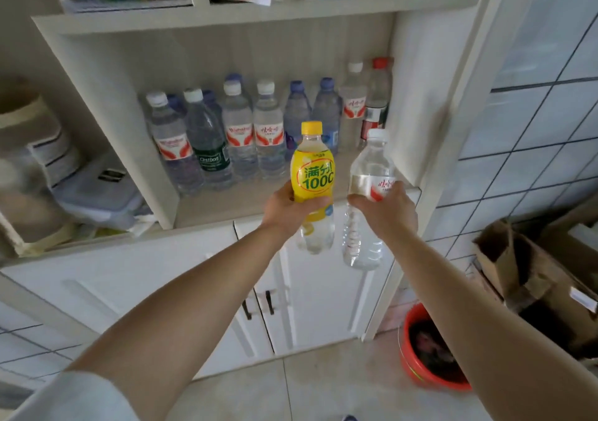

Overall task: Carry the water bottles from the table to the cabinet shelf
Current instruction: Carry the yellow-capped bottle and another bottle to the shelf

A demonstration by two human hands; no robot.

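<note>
A yellow-labelled bottle with a yellow cap is held upright in front of the cabinet shelf, its middle gripped by the left hand, fingers curled round it. Just beside it, a clear water bottle with a white cap leans slightly, the right hand wrapped round its labelled waist. Both bottles hang in the air before the shelf's front edge. Behind them a row of bottles already stands on the shelf. Below are white cabinet doors; a red basin sits on the floor to the right.
</note>
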